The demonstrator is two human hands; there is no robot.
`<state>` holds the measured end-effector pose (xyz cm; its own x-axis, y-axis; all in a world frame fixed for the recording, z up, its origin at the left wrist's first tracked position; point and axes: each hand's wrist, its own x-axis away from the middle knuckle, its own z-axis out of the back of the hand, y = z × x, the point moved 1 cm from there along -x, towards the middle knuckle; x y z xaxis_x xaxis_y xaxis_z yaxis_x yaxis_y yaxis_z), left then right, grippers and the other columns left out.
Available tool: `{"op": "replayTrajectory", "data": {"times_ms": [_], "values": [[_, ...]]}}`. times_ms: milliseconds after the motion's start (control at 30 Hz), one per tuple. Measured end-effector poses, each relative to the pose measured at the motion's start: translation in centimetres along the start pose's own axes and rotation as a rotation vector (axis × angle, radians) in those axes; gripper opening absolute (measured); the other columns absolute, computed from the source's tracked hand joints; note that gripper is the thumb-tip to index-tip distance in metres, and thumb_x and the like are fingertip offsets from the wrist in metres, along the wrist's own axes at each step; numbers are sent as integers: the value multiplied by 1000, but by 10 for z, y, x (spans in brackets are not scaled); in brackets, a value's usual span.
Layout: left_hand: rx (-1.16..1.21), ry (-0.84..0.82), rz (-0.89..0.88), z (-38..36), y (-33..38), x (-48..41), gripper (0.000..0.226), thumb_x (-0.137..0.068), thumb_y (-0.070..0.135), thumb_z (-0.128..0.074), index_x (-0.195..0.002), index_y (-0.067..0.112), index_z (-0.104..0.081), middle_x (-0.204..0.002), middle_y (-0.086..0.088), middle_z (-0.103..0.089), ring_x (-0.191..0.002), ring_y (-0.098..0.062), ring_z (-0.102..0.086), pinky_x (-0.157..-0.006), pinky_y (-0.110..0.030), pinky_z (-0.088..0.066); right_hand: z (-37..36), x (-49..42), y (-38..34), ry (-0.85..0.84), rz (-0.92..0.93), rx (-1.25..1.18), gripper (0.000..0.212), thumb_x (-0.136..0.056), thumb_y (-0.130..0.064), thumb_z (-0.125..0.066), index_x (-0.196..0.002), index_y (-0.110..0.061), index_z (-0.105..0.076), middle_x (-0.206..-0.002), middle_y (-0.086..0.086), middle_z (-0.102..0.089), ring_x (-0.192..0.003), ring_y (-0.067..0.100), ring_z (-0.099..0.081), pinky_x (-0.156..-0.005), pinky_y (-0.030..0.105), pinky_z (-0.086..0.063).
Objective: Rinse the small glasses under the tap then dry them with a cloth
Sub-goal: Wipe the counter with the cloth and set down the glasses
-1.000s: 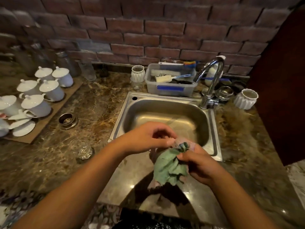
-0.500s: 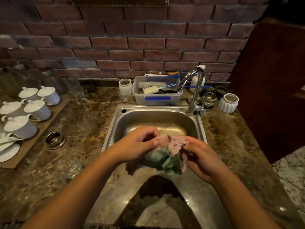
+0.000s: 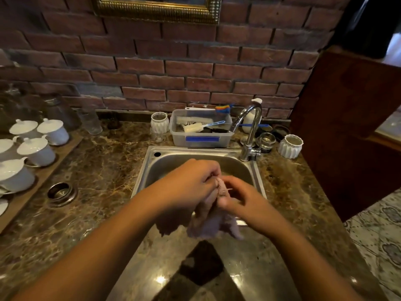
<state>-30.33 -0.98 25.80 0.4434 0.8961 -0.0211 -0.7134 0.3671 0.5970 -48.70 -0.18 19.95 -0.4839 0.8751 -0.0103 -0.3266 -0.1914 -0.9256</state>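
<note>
Head view: both hands meet over the front rim of the sink (image 3: 142,172). The left hand (image 3: 191,181) and right hand (image 3: 243,198) each have fingers curled tight around the bunched cloth (image 3: 208,222), which hangs down between them. Whether a glass sits inside the folds cannot be told. A small glass (image 3: 157,135) stands just beside the tub (image 3: 201,139), behind the sink, left of the tap (image 3: 249,131).
</note>
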Motion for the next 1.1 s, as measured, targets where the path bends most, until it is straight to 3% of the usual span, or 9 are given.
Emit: {"op": "replayTrajectory", "data": {"times_ms": [133, 267, 333, 400, 500, 700, 867, 1033, 1100], "values": [[-204, -53, -39, 18, 10, -8, 9, -97, 21, -56, -96, 24, -64, -89, 7, -65, -86, -11, -59, -74, -29, -48, -20, -5, 16, 134, 49, 386, 35, -81, -25, -67, -114, -27, -57, -98, -5, -68, -87, 11, -64, -76, 40, -56], [-281, -88, -56, 44, 7, -9, 9, -97, 20, -58, -97, 20, -67, -80, 13, -60, -80, -8, -58, -66, -27, -42, -16, -4, 33, 243, 24, 305, 2, -91, -19, -61, -91, -18, -63, -78, -1, -65, -73, 16, -61, -69, 46, -52], [-325, -140, -68, 53, 3, -10, 6, -96, 21, -60, -95, 20, -67, -76, 15, -59, -75, -3, -56, -64, -26, -41, -11, -3, 35, 313, 18, 262, 9, -95, -18, -59, -86, -19, -61, -75, -1, -63, -71, 17, -60, -67, 48, -52], [-386, -176, -68, 57, -3, -11, 7, -95, 27, -63, -94, 21, -66, -78, 13, -60, -74, -1, -55, -63, -26, -42, -3, -4, 35, 375, 12, 261, 12, -100, -22, -53, -90, -21, -59, -78, -3, -63, -72, 13, -61, -65, 44, -53], [-391, -264, -9, 56, -19, -11, 19, -91, 40, -68, -95, 21, -67, -83, 5, -65, -73, -10, -57, -65, -30, -45, 15, -4, 35, 359, 45, 489, 15, -102, -33, -45, -100, -25, -57, -85, -10, -64, -76, 6, -61, -65, 30, -53], [-204, -673, 194, 26, -74, 0, 28, -88, 28, -75, -112, 15, -70, -97, 3, -72, -82, -10, -65, -67, -15, -48, 40, 0, 35, 121, 85, 796, 30, -99, -46, -44, -93, -23, -62, -80, -7, -65, -71, 10, -59, -64, 31, -49], [239, -765, 314, -28, -123, 22, 29, -88, 10, -75, -114, 2, -65, -83, 2, -70, -63, -1, -65, -54, -16, -51, 37, 18, 65, 40, 9, 906, 46, -93, -58, -32, -93, -22, -61, -79, -4, -65, -71, 16, -62, -64, 33, -50], [519, -691, 430, -87, -170, 53, 37, -77, 27, -81, -100, 1, -68, -78, -8, -65, -56, -6, -59, -46, -17, -45, 33, 46, 129, -79, -187, 600, 31, -96, -43, -55, -72, -24, -61, -65, -5, -59, -63, 14, -56, -65, 47, -49], [686, -719, 542, -108, -182, 67, 32, -68, 33, -86, -90, 15, -72, -75, -4, -65, -59, -11, -57, -49, -18, -45, 32, 51, 149, -129, -281, 492, 29, -94, -33, -64, -68, -22, -60, -64, -5, -57, -62, 11, -52, -64, 44, -46]]}}
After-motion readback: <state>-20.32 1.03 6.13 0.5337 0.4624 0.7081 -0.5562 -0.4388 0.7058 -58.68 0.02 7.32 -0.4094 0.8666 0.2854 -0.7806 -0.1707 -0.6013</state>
